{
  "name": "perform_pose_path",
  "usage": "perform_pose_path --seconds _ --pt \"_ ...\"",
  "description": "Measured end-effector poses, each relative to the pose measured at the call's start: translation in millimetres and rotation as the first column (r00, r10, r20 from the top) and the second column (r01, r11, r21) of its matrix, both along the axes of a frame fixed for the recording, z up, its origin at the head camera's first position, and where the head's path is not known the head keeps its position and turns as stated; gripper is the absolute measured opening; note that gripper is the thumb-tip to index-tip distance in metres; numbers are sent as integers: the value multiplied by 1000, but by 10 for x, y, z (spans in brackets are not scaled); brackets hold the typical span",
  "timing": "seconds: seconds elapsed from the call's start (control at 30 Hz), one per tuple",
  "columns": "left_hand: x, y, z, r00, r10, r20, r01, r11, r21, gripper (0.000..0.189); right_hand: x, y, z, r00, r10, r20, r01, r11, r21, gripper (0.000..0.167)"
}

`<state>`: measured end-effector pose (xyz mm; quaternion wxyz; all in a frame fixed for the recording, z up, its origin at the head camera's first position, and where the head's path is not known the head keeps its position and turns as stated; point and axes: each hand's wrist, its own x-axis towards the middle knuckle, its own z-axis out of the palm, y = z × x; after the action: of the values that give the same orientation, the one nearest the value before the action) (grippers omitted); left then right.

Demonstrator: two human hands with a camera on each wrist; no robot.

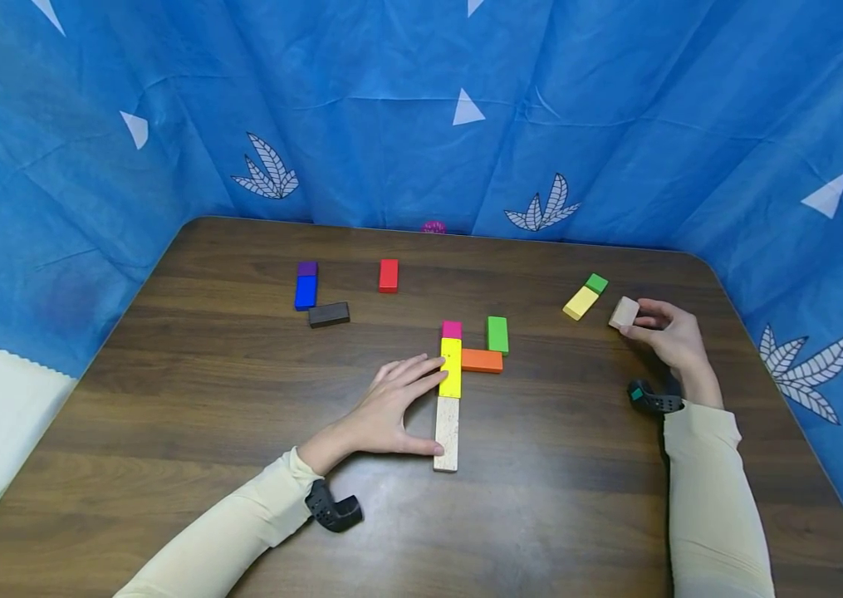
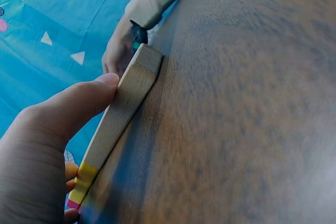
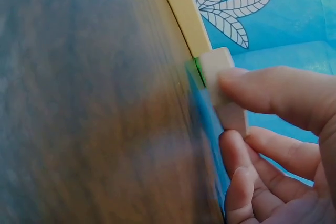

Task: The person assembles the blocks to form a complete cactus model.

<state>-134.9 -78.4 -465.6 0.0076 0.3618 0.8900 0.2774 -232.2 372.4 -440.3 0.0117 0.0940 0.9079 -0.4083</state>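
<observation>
My left hand [image 1: 391, 407] lies spread along the left side of a row of blocks. Its fingertips touch the yellow block [image 1: 451, 378], and its thumb tip rests on the long natural-wood block [image 1: 447, 436]. A small magenta block [image 1: 452, 330] sits at the row's far end, and an orange block [image 1: 482, 360] reaches out to the right. At the far right, my right hand [image 1: 668, 332] pinches a pale wooden block [image 3: 215, 69] between thumb and fingers. Left of that block lie a pale yellow block [image 1: 580, 303] and a small green one [image 1: 596, 284].
A bright green block [image 1: 497, 334] stands behind the orange one. Farther left on the brown table [image 1: 242, 374] are a red block [image 1: 389, 276], a blue block [image 1: 306, 292], a purple block [image 1: 307, 268] and a black block [image 1: 329, 314]. Blue cloth [image 1: 391, 108] hangs behind the table.
</observation>
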Motion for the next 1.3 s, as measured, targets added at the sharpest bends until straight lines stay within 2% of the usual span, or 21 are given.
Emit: perform_pose_path --seconds 0.13,0.23,0.4,0.53,0.9,1.3 --pt "4 -5 -2 1000 0 -6 0 1000 -1 98 -21 -68 73 999 -39 -23 39 999 8 71" --pt "7 -15 4 1000 4 -6 -4 1000 3 97 -61 -165 165 997 -36 -63 36 999 11 71" --pt "10 -33 8 1000 8 -10 -8 1000 8 97 -153 -397 338 991 26 -128 -27 1000 -7 66" --pt "12 -34 -1 1000 7 -9 -7 1000 4 97 -237 -637 402 986 109 -126 -113 993 -20 65" --pt "22 -12 -8 1000 8 -10 -8 1000 -6 97 -425 -1201 288 954 293 -69 -294 956 -8 64" --pt "21 -1 21 1000 4 -11 -4 1000 -13 98 -488 -1373 162 911 412 19 -412 911 27 62"
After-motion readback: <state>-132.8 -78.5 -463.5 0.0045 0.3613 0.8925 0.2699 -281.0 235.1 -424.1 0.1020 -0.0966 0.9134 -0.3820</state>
